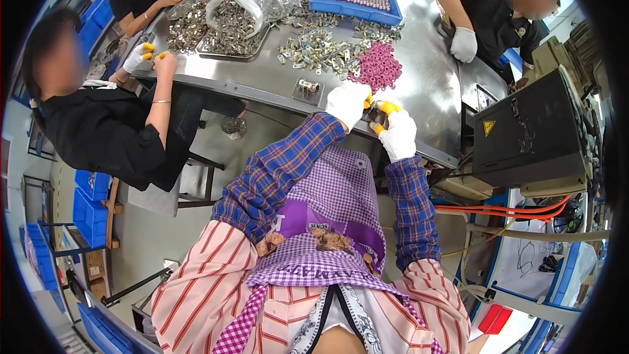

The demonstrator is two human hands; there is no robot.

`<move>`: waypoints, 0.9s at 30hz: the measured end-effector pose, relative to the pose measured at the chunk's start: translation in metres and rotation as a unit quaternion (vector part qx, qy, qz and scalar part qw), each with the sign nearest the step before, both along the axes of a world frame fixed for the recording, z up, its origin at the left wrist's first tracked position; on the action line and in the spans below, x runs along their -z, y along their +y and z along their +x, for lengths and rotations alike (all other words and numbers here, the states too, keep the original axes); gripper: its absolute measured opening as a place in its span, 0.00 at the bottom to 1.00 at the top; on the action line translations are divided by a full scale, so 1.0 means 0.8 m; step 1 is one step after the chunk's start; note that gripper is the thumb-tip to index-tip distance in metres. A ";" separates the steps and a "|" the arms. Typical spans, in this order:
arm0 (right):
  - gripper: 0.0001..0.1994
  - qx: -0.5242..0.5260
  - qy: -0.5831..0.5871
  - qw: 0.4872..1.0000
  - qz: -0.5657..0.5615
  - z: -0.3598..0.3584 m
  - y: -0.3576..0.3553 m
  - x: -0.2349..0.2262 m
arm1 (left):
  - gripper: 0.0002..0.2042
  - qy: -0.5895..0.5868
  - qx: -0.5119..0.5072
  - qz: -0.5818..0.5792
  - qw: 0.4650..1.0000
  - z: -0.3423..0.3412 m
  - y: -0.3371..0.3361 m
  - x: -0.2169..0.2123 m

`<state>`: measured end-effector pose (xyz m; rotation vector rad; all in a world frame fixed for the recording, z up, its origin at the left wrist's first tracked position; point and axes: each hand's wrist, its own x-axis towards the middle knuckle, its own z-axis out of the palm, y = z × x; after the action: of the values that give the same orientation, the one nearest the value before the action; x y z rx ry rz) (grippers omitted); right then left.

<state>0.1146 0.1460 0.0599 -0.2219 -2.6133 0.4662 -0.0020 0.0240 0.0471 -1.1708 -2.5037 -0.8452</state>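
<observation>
My left hand [347, 103], in a white glove with yellow fingertips, is closed in a pinch at the near edge of the steel table. Close on its right, my right hand [399, 134], gloved the same way, has its fingers bent together. A small metal part [373, 114] shows between the fingertips of both hands; its exact shape is too small to make out. Just beyond them lies a heap of pink rings [378, 67]. To its left are loose metal fittings [314, 50]. A small metal fixture [307, 90] rests near the table edge, left of my left hand.
A blue tray [316, 1] of rod-like rows stands at the back. A metal tray [229, 54] carries a plastic bag of metal pieces. Co-workers sit at the left and right, one gloved hand [464, 45] on the right edge. A dark metal box [524, 132] stands at right.
</observation>
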 end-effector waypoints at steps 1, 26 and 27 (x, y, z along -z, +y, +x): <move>0.25 0.000 -0.008 1.000 -0.009 0.000 0.000 0.000 | 0.08 -0.007 0.003 -0.008 1.000 0.000 0.000 -0.002; 0.24 0.389 -0.088 0.917 0.012 -0.044 0.216 0.033 | 0.17 -0.297 -0.220 0.062 0.927 -0.052 -0.072 -0.001; 0.24 0.383 -0.087 0.919 0.013 -0.046 0.212 0.025 | 0.16 -0.289 -0.192 0.062 0.936 -0.048 -0.061 -0.004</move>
<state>0.0776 0.3153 0.0400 -1.2615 -2.4253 0.1287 -0.0407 -0.0245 0.0503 -0.3869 -2.9204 -1.3536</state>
